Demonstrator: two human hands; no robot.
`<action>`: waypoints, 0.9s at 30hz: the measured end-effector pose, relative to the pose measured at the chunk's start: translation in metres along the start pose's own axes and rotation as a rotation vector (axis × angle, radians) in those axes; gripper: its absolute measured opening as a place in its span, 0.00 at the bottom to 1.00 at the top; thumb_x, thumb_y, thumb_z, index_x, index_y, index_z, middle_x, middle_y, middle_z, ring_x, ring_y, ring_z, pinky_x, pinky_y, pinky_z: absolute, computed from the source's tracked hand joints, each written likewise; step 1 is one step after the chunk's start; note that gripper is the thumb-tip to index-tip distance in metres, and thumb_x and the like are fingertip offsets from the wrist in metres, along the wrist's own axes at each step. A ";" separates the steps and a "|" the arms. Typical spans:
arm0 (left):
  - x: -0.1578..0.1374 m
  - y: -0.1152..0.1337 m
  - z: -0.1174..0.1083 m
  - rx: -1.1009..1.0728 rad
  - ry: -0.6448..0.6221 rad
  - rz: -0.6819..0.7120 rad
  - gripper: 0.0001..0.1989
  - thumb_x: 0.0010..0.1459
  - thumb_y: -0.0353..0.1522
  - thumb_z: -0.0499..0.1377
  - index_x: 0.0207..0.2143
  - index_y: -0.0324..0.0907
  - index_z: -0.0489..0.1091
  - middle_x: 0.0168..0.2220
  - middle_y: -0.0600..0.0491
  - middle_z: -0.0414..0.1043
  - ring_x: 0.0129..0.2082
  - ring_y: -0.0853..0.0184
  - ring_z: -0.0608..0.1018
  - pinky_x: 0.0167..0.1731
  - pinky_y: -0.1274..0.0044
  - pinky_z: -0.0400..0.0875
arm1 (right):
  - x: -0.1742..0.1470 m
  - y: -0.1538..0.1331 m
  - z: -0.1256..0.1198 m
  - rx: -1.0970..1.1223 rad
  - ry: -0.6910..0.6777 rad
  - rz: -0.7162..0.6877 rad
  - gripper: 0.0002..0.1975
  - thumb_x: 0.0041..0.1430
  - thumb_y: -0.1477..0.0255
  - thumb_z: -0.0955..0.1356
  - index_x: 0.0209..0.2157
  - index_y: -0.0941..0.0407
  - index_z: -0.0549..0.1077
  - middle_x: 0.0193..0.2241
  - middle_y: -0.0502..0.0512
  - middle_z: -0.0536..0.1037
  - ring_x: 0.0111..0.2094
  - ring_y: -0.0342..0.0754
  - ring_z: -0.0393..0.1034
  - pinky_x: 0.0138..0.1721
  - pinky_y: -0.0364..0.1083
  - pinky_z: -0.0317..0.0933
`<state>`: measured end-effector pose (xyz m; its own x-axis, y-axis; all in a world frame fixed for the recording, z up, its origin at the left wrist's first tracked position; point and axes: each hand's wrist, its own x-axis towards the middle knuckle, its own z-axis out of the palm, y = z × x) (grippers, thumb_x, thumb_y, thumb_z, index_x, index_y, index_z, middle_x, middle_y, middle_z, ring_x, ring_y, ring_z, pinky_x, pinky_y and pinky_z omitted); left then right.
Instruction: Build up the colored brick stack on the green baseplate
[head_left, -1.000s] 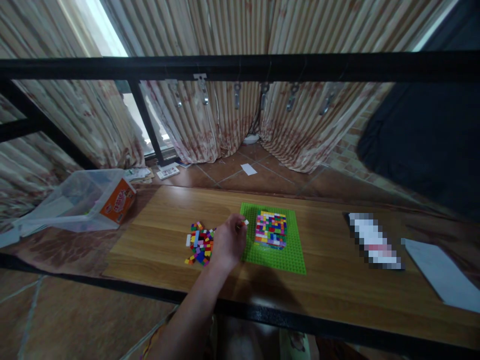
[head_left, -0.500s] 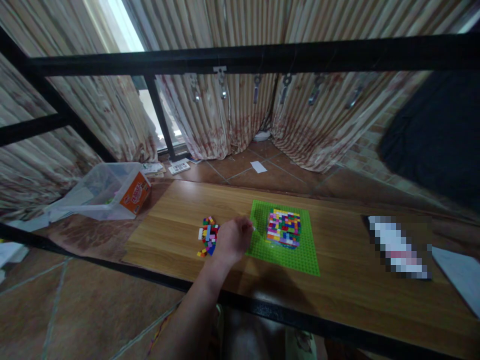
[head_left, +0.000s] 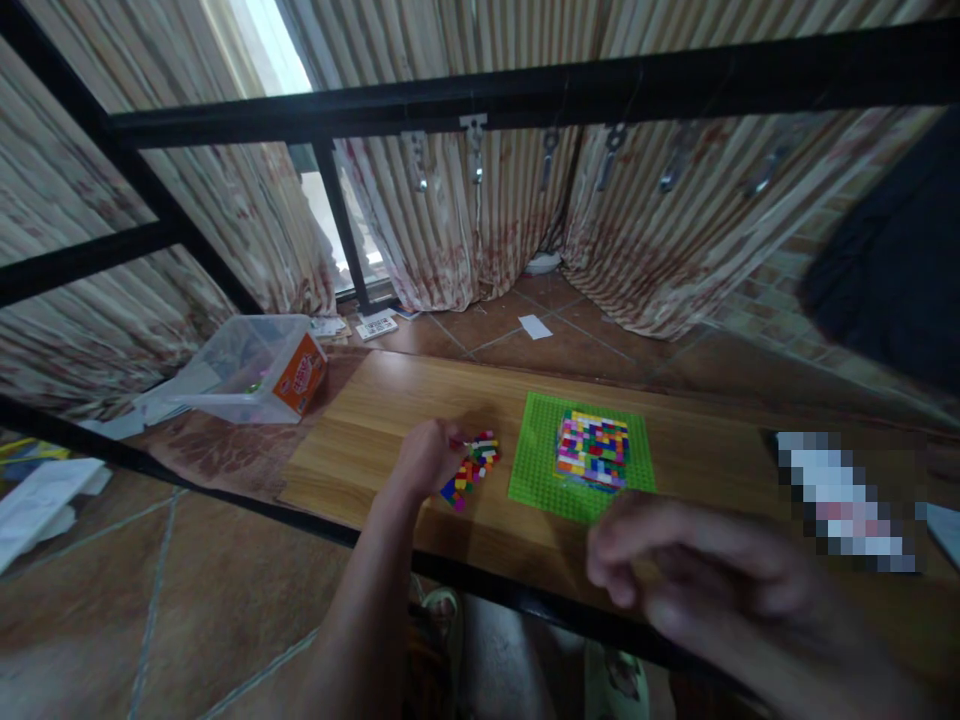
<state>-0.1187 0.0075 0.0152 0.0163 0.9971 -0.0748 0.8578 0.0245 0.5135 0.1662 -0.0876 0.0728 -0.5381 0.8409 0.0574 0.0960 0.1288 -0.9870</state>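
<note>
My left hand [head_left: 433, 457] reaches over a small pile of colourful toy bricks [head_left: 477, 462] on the wooden table. Its thumb and fingertips are pinched together at the pile's left side; what they hold, if anything, is too small to make out. To the right lies a green studded baseplate [head_left: 531, 470], bearing a block of tightly packed multicoloured bricks [head_left: 592, 450]. In the right foreground is my right hand [head_left: 697, 575], slightly blurred, in front of the baseplate's near right corner. Its fingers are loosely curled and apart from the thumb, with nothing visible between them.
A clear plastic tub [head_left: 251, 385] with an orange label stands beyond the left end of the table [head_left: 352, 430]. A blurred-out flat object [head_left: 844, 505] lies on the right side. Black metal rails [head_left: 525, 85] with hanging clips cross in front of the curtains.
My left hand has moved from the baseplate's left edge back to the loose bricks, uncovering part of the pile. My right hand has come into view at the lower right. The view has shifted slightly.
</note>
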 end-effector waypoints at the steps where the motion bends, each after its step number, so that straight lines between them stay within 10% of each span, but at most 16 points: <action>1: 0.000 -0.003 -0.001 -0.027 0.006 0.009 0.12 0.53 0.26 0.56 0.33 0.40 0.81 0.32 0.50 0.81 0.34 0.65 0.79 0.33 0.79 0.68 | 0.020 -0.005 0.003 -0.027 0.053 0.031 0.07 0.61 0.65 0.70 0.40 0.49 0.79 0.32 0.52 0.80 0.32 0.46 0.74 0.32 0.43 0.67; 11: 0.000 -0.032 -0.009 -0.105 0.106 -0.059 0.14 0.53 0.25 0.55 0.36 0.38 0.80 0.30 0.51 0.79 0.30 0.67 0.76 0.31 0.80 0.64 | 0.070 0.083 0.063 -0.335 0.187 0.100 0.08 0.60 0.69 0.66 0.35 0.54 0.78 0.31 0.52 0.79 0.33 0.48 0.73 0.34 0.46 0.64; 27: -0.009 -0.028 -0.017 -0.181 0.101 -0.031 0.10 0.54 0.29 0.55 0.26 0.38 0.76 0.23 0.55 0.71 0.27 0.69 0.70 0.29 0.80 0.61 | 0.101 0.089 0.120 -0.807 0.189 0.043 0.03 0.62 0.74 0.67 0.34 0.54 0.74 0.37 0.57 0.74 0.40 0.53 0.72 0.41 0.50 0.65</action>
<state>-0.1519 -0.0004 0.0162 -0.0677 0.9976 -0.0115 0.7506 0.0585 0.6582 0.0199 -0.0543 -0.0270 -0.3777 0.9185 0.1171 0.7235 0.3717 -0.5817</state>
